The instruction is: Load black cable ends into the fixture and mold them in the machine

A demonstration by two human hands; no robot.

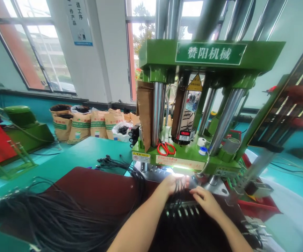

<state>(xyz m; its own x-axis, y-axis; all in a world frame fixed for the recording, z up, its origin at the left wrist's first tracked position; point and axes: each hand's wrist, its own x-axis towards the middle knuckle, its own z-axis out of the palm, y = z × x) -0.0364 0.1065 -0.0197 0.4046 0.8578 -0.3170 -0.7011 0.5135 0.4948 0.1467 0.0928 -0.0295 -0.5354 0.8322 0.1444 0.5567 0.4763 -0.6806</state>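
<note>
In front of the green press [214, 52], under its lit lower edge, my left hand [172, 183] is closed around several thin black cables [178, 196], which hang down from the fingers. Close to its right, my right hand [203, 198] is bent with thumb and fingers together near the cables; whatever lies between the fingertips is too small to make out. Below both hands, a row of metal connector ends [185, 211] shows along a dark surface.
A large bundle of black cables [70, 217] spreads over the brown board [96, 189] at left. More cables [120, 163] lie behind it. Red-handled scissors [166, 148] and a blue-and-white tape roll [203, 151] rest on the press. A red tray [258, 206] stands at right, filled sacks [81, 126] farther back.
</note>
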